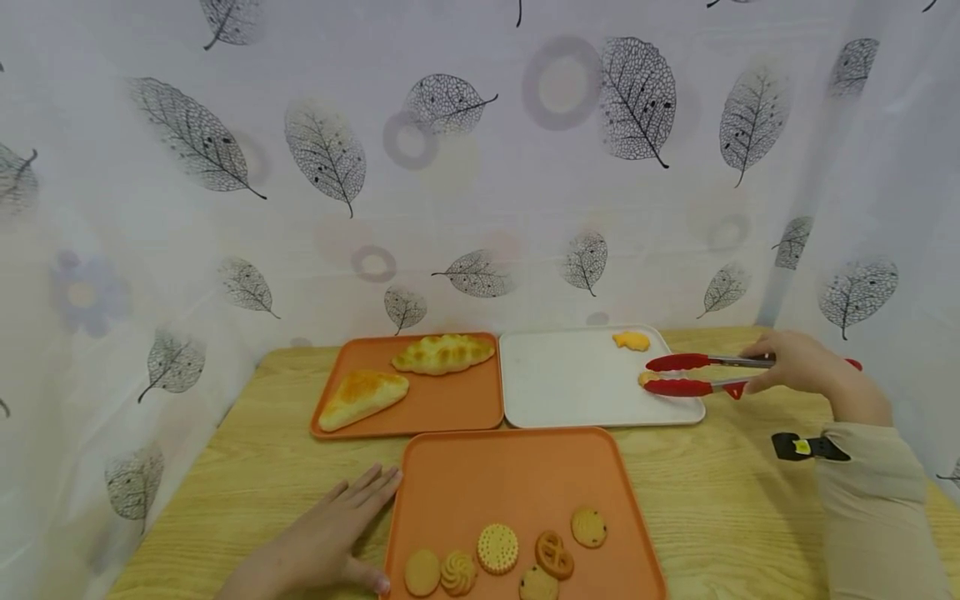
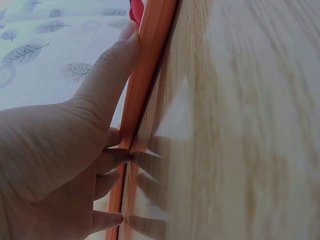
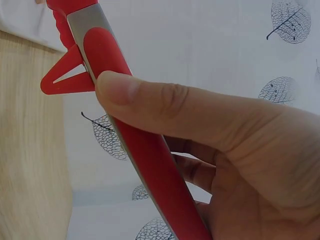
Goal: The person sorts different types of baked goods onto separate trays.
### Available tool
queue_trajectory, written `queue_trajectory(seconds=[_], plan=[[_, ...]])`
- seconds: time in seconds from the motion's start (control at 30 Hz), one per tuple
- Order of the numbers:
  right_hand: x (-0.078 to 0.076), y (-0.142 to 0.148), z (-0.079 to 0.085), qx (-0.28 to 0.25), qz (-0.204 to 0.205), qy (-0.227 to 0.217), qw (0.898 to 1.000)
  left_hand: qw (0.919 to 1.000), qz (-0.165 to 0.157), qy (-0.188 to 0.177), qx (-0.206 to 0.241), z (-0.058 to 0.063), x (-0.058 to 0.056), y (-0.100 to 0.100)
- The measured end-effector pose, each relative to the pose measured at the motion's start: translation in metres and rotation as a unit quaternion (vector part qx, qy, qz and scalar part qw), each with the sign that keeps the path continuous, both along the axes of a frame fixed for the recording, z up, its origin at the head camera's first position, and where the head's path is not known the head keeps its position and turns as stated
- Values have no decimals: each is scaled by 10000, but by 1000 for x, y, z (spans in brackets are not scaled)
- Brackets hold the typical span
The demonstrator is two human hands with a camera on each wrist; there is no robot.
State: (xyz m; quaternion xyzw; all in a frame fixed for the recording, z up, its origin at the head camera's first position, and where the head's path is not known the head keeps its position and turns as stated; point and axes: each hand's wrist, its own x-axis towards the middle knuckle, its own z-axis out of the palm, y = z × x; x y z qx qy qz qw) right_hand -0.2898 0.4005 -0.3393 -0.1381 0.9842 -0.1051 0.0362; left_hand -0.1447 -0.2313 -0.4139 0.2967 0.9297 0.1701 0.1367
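Observation:
My right hand [image 1: 802, 367] grips a pair of red-tipped tongs [image 1: 678, 387] above the right side of a white tray [image 1: 577, 379]. Between the tong tips sits a small tan piece [image 1: 645, 379], mostly covered; whether it is pinched I cannot tell. Just beyond lies an orange fish-shaped cracker [image 1: 632, 341]. The right wrist view shows my thumb pressed along the red tong handle [image 3: 150, 150]. With fingers extended, my left hand [image 1: 322, 533] touches the left edge of the near orange tray [image 1: 517, 467]; in the left wrist view thumb and fingertips meet its rim [image 2: 145, 65].
Several cookies, among them a round dotted one [image 1: 498, 548] and a pretzel-shaped one [image 1: 554, 555], lie on the near tray. The far orange tray [image 1: 450, 408] holds a triangular pastry [image 1: 363, 398] and a braided bread [image 1: 442, 354]. A leaf-print curtain [image 1: 480, 208] hangs behind the wooden table [image 1: 247, 450].

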Motion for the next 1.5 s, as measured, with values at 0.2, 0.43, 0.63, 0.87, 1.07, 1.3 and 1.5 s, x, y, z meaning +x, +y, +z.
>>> queue_trajectory(seconds=[0.2, 0.43, 0.63, 0.87, 1.07, 1.3, 1.5], plan=[[5, -9, 8, 59, 139, 237, 9996, 10000, 25, -66, 66, -3, 0, 0], [10, -30, 17, 223, 573, 545, 9966, 9999, 5, -100, 119, -5, -1, 1], [14, -49, 20, 205, 928, 610, 9936, 10000, -30, 75, 8, -6, 0, 2], [28, -69, 19, 85, 1346, 984, 9860, 9998, 57, 141, -126, -7, 4, 1], [42, -77, 10, -486, 1900, 1298, 9720, 9999, 16, 144, -80, -5, 3, 2], [57, -79, -2, -582, 2621, 1686, 9484, 9998, 56, -185, 110, -4, 0, 2], [70, -80, -11, -746, 2640, 1573, 9487, 9993, 87, -335, 165, -3, -1, 1]])
